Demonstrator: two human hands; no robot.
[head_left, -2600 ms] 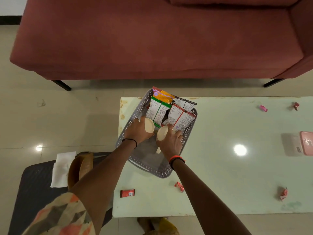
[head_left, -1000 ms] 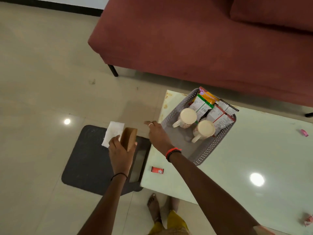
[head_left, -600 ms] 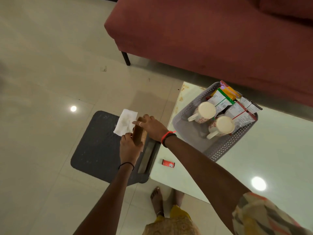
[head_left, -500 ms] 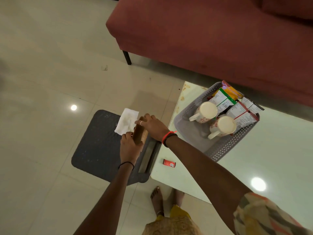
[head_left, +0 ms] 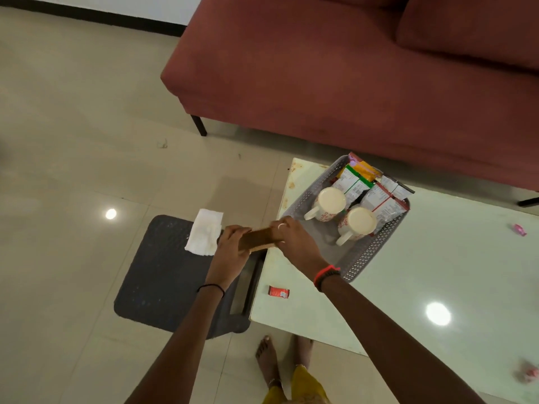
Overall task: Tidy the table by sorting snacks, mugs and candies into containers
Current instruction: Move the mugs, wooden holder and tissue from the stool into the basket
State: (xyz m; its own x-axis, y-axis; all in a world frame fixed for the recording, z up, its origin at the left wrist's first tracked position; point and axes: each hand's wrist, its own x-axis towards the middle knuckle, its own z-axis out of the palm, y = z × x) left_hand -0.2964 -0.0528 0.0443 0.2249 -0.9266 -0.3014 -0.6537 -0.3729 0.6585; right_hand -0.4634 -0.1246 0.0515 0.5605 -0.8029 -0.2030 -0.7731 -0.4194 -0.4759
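- Head view showed the left hand's (head_left: 230, 247) fingers curled over the left end of a brown object (head_left: 258, 239), gripping it at mid-frame.
- Fingers of the right hand (head_left: 294, 243) wrapped over the object's right end and gripped it too; one finger wore a ring.
- Between the hands the object was in the air, tilted slightly up to the right, over the left edge of the table (head_left: 408, 287).
- A black band circled the left wrist; orange and black bands circled the right.
- Just left of the left hand, a white tissue (head_left: 205, 236) lay on a dark stool (head_left: 163, 281).
- Right of the right hand, a grey basket (head_left: 364, 255) sat at the table's upper-left corner.
- Two mugs (head_left: 331, 204) stood upright in it side by side, with snack packets (head_left: 376, 199) at its far end.
- A red candy (head_left: 279, 292) lay on the table below the right wrist, near the table's left edge.
- A pink candy (head_left: 519, 229) lay at the frame's right edge, well apart from the basket.
- A red sofa (head_left: 350, 68) filled the upper right; bare feet (head_left: 268, 357) showed at bottom centre.
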